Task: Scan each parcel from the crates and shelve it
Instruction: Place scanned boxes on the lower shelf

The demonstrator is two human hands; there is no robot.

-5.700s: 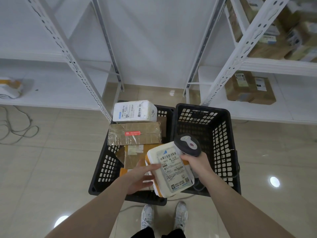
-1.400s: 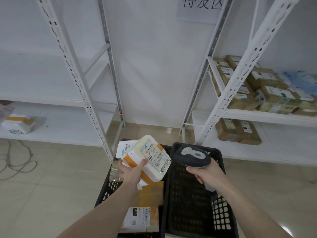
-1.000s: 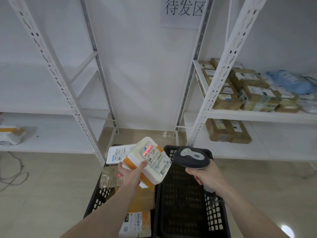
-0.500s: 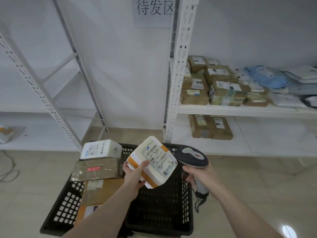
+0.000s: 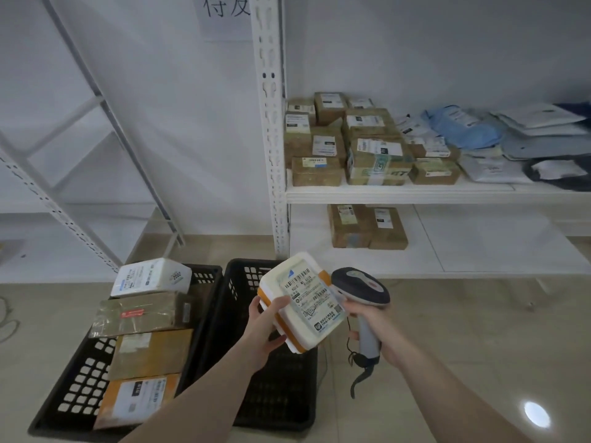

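My left hand [image 5: 265, 327] grips a white foam parcel [image 5: 303, 302] with orange tape bands and a barcode label facing up. My right hand [image 5: 371, 324] holds a grey handheld scanner [image 5: 361, 287] by its handle, its head right beside the parcel's right edge. Both are held above the right black crate [image 5: 243, 282], which looks empty. The left black crate [image 5: 73, 388] holds several parcels: a white one [image 5: 150, 278], a clear-wrapped brown one [image 5: 137, 313] and brown boxes [image 5: 150, 353].
A white shelving unit [image 5: 415, 193] on the right carries many brown boxes [image 5: 348, 142] and soft mailers [image 5: 511, 135] on its middle shelf, two boxes [image 5: 367, 227] on the lower one. Another white rack [image 5: 64, 219] stands left. The scanner's cable [image 5: 358, 372] hangs down over the tiled floor.
The view has swung right toward the stocked shelves. The parcel and scanner have come closer together, the scanner head now next to the label. My grips are unchanged.
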